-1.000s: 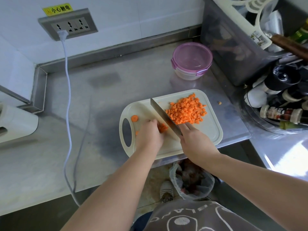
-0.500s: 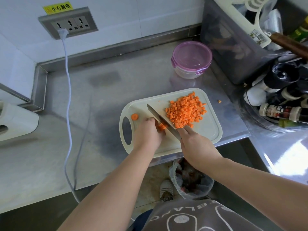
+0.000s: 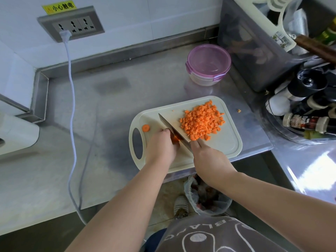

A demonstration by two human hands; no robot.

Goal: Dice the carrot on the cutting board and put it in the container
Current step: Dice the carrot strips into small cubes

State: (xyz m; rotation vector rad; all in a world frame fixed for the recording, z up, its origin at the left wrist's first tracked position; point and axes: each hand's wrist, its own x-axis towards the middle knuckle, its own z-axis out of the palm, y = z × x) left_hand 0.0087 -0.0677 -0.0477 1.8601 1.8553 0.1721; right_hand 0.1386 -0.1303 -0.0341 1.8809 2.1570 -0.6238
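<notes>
- Lying on the cutting board (image 3: 226, 145), orange carrot dice (image 3: 201, 122) are heaped beside the knife (image 3: 170, 126).
- The knife is gripped by the right hand (image 3: 211, 160), a carrot stub (image 3: 175, 139) by the left hand (image 3: 160, 148).

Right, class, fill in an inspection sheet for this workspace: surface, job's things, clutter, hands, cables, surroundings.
Surface: stainless steel counter, smudged.
Job's things: cream plastic cutting board carries orange diced carrot pile and round carrot slice; round purple-lidded container behind.
Clutter: stray carrot bit on counter, right of board.
Hands: left hand holds uncut carrot piece; right hand grips steel knife, blade beside pile.
Cables: white cable from grey wall socket trails across counter, over front edge.
Surroundings: grey plastic bin, clear tub of bottles right; bagged waste below.
</notes>
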